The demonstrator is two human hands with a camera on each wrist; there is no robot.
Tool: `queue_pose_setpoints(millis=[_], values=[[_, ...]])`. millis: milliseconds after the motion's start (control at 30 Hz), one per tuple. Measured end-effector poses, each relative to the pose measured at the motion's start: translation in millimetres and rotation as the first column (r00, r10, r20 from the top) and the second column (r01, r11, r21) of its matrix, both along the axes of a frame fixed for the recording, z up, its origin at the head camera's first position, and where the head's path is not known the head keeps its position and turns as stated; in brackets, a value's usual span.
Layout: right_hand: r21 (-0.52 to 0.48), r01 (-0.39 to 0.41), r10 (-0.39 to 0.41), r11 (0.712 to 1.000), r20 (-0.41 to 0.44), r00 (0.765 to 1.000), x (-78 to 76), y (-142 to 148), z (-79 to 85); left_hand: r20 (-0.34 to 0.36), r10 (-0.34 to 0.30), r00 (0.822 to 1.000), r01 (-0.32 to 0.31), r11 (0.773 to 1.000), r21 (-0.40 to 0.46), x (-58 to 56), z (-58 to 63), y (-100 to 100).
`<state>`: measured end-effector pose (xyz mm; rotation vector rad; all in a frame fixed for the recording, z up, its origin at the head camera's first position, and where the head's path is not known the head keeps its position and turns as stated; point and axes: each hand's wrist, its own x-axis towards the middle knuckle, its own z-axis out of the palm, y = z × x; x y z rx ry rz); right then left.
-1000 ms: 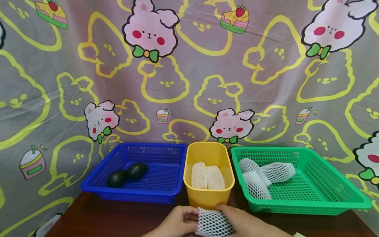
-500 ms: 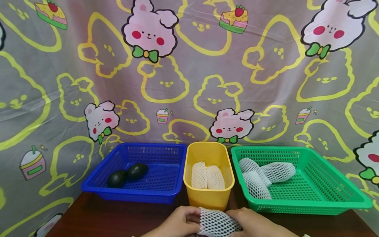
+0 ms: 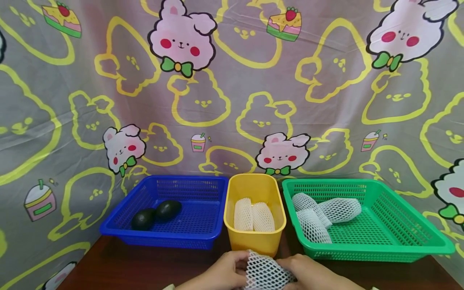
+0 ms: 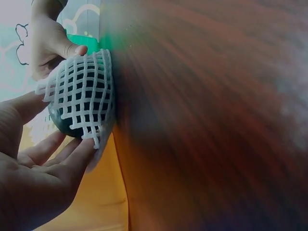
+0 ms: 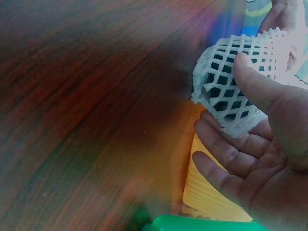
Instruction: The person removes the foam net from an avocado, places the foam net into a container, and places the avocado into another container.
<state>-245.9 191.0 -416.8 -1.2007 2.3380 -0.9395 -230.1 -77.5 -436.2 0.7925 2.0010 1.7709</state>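
Note:
A dark avocado (image 4: 62, 121) sits inside a white foam net sleeve (image 3: 267, 273) in front of the yellow bin. In the left wrist view, part of the avocado's end shows bare beyond the net's edge. My left hand (image 3: 227, 270) holds the sleeve's left edge between thumb and fingers. On the other side, my right hand (image 3: 309, 273) grips the netted avocado, its thumb (image 5: 257, 84) pressed on the mesh and its fingers beneath.
Two bare avocados (image 3: 168, 210) lie in a blue basket (image 3: 195, 231). The yellow bin (image 3: 255, 243) holds foam sleeves (image 3: 264, 217). Several netted pieces (image 3: 340, 210) lie in a green basket (image 3: 366, 253). Behind hangs a patterned cloth (image 3: 232, 100); the brown table (image 3: 108, 266) lies below.
The sleeve has widened and spread over the avocado between my hands. Both hands have shifted slightly to the right. Baskets and bin stay where they were.

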Motion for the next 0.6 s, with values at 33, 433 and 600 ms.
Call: queue_pose_setpoints(millis=[33,433,600], values=[[0.0,-0.01,0.01,1.0,-0.02,1.0,0.2,0,0.1,-0.004,-0.004,1.0,0.004,1.0,-0.005,0.0,0.0,1],[0.02,-0.042,0.045,0.999,-0.132,0.99,-0.9,0,-0.4,-0.236,-0.044,0.971,-0.015,0.971,-0.24,-3.1,0.9,12],[0.048,-0.035,0.043,0.998,-0.189,0.981,0.2,0,1.9,-0.297,-0.034,0.954,-0.064,0.948,-0.313,-4.4,0.8,13]])
